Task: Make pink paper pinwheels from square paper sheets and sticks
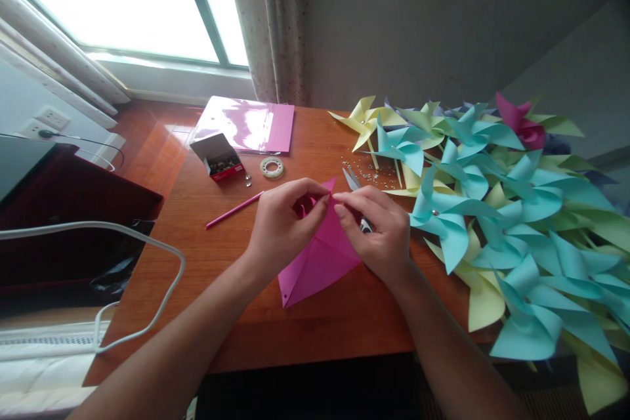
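A pink paper square with cut slits and a small hole near its near corner lies on the table under both hands. My left hand is closed in a pinch over the sheet's far part. Its thumb and forefinger meet close to my right hand, whose thumb and fingers are also pinched together. What sits between the fingertips is too small to make out. Grey-bladed scissors lie partly under my right hand. To the left of my left hand is a pink stick.
Many finished pinwheels, mostly turquoise and yellow, crowd the right side. Further back are a small open box of metal fasteners, a tape roll, pink paper in a clear sleeve and scattered shiny bits. A white cable loops at left.
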`<state>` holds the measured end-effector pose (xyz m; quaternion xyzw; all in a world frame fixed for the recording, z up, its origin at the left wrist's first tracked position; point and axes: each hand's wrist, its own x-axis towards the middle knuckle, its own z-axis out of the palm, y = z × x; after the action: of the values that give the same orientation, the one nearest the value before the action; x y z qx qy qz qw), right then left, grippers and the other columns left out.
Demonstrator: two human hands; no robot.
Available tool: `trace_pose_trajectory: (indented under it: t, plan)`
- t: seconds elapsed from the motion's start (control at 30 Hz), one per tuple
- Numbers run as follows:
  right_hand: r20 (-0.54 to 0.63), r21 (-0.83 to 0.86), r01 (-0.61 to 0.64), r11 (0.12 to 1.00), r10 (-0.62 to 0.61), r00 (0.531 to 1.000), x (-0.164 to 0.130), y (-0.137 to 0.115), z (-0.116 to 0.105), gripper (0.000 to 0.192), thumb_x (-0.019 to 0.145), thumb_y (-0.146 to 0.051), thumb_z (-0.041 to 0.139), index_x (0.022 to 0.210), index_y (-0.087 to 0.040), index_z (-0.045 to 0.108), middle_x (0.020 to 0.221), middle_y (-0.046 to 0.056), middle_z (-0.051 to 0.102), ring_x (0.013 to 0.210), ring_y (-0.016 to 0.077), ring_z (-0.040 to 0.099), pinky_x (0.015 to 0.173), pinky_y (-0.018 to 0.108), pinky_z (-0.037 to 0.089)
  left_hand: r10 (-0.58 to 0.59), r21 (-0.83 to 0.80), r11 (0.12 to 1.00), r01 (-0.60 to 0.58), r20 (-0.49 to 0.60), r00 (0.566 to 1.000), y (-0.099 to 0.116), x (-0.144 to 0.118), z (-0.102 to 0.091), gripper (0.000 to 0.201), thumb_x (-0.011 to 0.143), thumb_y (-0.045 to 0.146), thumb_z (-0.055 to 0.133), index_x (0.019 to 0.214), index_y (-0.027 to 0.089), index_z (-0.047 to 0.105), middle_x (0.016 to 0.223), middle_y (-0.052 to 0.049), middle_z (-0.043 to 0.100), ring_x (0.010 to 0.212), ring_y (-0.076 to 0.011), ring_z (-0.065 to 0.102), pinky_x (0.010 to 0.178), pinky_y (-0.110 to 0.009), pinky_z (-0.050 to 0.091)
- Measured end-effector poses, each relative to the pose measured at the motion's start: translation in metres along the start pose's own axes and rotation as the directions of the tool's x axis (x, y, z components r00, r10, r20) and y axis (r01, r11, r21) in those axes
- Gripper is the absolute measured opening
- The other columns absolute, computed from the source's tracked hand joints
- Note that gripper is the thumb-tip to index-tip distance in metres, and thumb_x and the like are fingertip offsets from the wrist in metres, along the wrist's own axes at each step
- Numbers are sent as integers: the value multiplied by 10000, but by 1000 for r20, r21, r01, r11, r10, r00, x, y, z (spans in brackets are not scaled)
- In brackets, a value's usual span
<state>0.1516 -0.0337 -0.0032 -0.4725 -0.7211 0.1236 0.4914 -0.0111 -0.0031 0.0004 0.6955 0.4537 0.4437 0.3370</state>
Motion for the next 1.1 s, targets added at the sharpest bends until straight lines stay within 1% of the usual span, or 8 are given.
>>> trace_pose_trajectory:
  t: [0.17,0.27,0.43,0.57,0.83,1.0,1.1]
  plan:
    - [0,-22,7,1000,-7,1000,0,1,0,180,918,-128,638,1056,-189,735,835,38,671,691,147,600,655,280,519,77,90,993,-76,-11,997,1,-1,-1,62,841,134,659,838,169,709,684,10,677,562,-98,569,551,-226,441]
    - [-14,-28,22,999,-22,1000,0,1,1,158,919,-130,640,1037,-189,727,836,37,675,702,147,602,671,278,523,96,107,990,-94,-19,995,3,-1,-2,61,836,131,661,826,171,706,676,12,674,554,-96,565,547,-223,442]
    - [-12,-16,2,1000,-3,1000,1,0,2,136,920,-142,634,1000,-213,717,845,34,689,690,151,606,661,283,530,50,72,996,-48,-26,998,3,-1,-2,46,843,159,669,812,171,701,668,9,680,548,-98,564,531,-221,436]
    - [15,-4,-21,1000,21,1000,-1,-1,1,159,933,-170,612,1026,-233,725,862,37,687,691,156,610,656,299,538,38,62,997,-37,-24,999,2,0,-1,49,844,169,665,808,173,698,669,6,678,557,-104,570,532,-221,440]
    - [39,24,-23,999,22,999,0,-2,0,183,936,-151,599,1055,-192,733,868,51,680,714,152,607,666,297,532,32,31,999,-31,-20,999,2,-1,-1,48,842,149,655,823,164,696,683,-2,676,567,-105,563,542,-225,435]
    - [33,20,-29,999,29,999,1,-2,-1,190,940,-158,589,1056,-192,737,892,62,695,738,160,629,664,299,538,4,6,1000,-4,13,1000,2,-1,-2,88,886,211,646,838,158,697,677,-4,658,566,-103,536,539,-230,413]
    - [38,15,-34,999,34,999,0,-2,-1,200,942,-163,582,1057,-208,739,910,65,707,765,170,649,685,309,546,-5,-11,1000,5,14,1000,2,0,-2,109,895,233,645,831,160,695,682,-5,654,574,-107,533,539,-231,410]
